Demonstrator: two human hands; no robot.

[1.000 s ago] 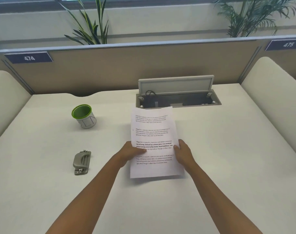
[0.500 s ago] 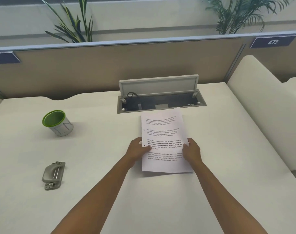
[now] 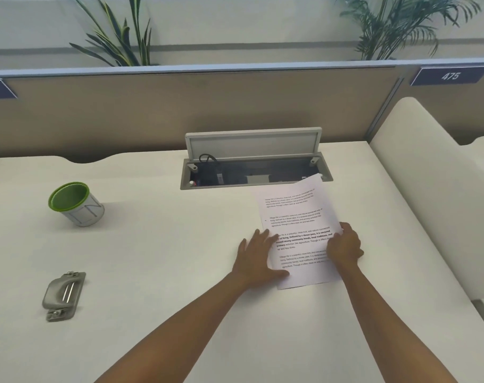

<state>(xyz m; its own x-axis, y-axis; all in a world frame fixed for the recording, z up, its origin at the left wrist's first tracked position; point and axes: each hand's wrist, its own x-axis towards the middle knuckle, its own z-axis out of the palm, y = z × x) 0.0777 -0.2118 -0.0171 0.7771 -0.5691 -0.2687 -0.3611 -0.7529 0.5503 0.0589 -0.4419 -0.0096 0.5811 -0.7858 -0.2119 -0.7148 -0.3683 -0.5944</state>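
A printed sheet of white paper (image 3: 296, 217) lies on the white desk (image 3: 152, 258), right of centre, turned slightly clockwise. My left hand (image 3: 256, 255) lies flat with spread fingers at the sheet's left edge, fingertips on the paper. My right hand (image 3: 344, 246) holds the sheet's right edge, fingers curled over it. The paper's far corner reaches the rim of the open cable box (image 3: 256, 172).
A green-rimmed white cup (image 3: 76, 204) stands at the left. A grey hole punch (image 3: 63, 295) lies nearer on the left. The cable box lid stands up behind the opening. A beige partition (image 3: 207, 106) backs the desk; a white divider (image 3: 428, 189) borders the right.
The sheet has moved right and rotated slightly clockwise. My left hand has flattened and spread at the paper's left edge. The view has shifted right.
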